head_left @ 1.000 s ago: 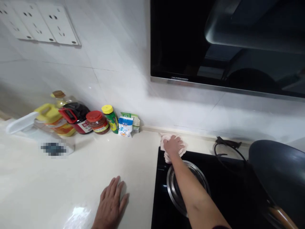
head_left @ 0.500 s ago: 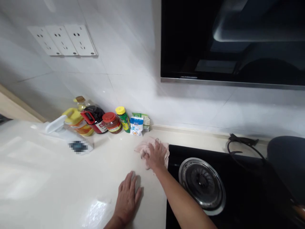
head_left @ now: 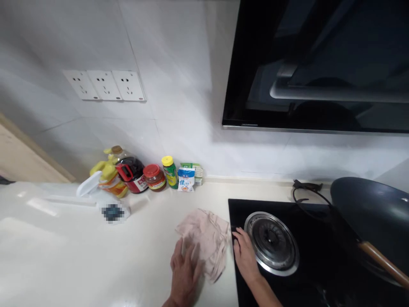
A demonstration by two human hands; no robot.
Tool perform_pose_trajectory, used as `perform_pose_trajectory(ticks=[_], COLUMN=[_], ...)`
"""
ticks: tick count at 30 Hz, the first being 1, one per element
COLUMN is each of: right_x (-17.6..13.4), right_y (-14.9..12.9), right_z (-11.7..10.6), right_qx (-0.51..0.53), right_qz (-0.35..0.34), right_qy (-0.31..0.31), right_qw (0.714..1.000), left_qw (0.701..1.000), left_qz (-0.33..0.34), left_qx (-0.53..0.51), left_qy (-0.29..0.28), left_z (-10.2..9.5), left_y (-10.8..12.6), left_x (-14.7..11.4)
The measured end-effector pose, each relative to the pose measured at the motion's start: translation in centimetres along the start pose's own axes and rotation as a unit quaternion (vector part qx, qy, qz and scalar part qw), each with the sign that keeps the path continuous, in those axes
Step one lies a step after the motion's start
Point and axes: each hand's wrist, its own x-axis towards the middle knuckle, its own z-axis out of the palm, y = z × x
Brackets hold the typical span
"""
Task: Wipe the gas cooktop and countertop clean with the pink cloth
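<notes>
Counter (head_left: 140,256): left hand (head_left: 184,278) palm-down, fingers (head_left: 177,252) at cloth (head_left: 209,238).

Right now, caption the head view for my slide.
Left hand at the pink cloth on the counter, right hand beside the burner, wok at far right.

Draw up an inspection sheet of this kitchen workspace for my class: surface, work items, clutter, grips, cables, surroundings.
Surface: pale counter beside a black cooktop.
Work items: pink cloth, crumpled on the counter.
Clutter: red-lidded jar, yellow-capped bottle and packets along the wall; wok over the cooktop.
Grips: left grip open at the cloth's near edge, contact unclear; right grip at the cooktop's left edge, holding nothing visible.
Cables: nothing seen.
Surroundings: wall sockets, dark glossy panel.
</notes>
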Motion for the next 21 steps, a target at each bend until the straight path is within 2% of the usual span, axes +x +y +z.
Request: perform_pose_trajectory(ticks=[2, 3, 5, 8, 10, 15, 18, 21], right_x=[-0.6, -0.8, -1.1, -1.4, -1.6, -1.9, -1.9, -1.9], right_y=[1.7, 2.2, 2.7, 3.0, 3.2, 3.6, 3.5, 3.3], right_z=[-0.1, 0.0, 0.5, 1.0, 1.1, 0.8, 0.5, 0.3], right_qx=[-0.042, -0.060, -0.094, -0.129, -0.141, -0.151, -0.157, -0.158], right_qz=[-0.032, -0.045, -0.057, -0.068, -0.082, -0.082, -0.074, -0.059], right_qy=[-0.015, -0.027, -0.040, -0.038, -0.037, -0.046, -0.046, -0.056], right_qw=[0.998, 0.997, 0.993, 0.989, 0.986, 0.984, 0.984, 0.984], left_qw=[1.000, 0.999, 0.993, 0.961, 0.946, 0.940, 0.941, 0.941], left_qz=[-0.018, -0.030, -0.063, -0.055, -0.032, 0.008, 0.013, 0.012], left_qx=[-0.002, -0.002, -0.007, -0.053, -0.077, -0.084, -0.083, -0.078], left_qy=[0.005, -0.012, -0.101, -0.266, -0.312, -0.332, -0.327, -0.328], left_z=[-0.2, -0.3, -0.2, 0.5, 1.4, 4.5, 6.6, 8.4], left_y=[1.0, 1.7, 3.2, 5.1, 6.0, 7.3, 7.1, 6.4], left_x=[1.9, 3.2, 5.9, 9.6, 11.6, 18.4, 23.3, 27.1])
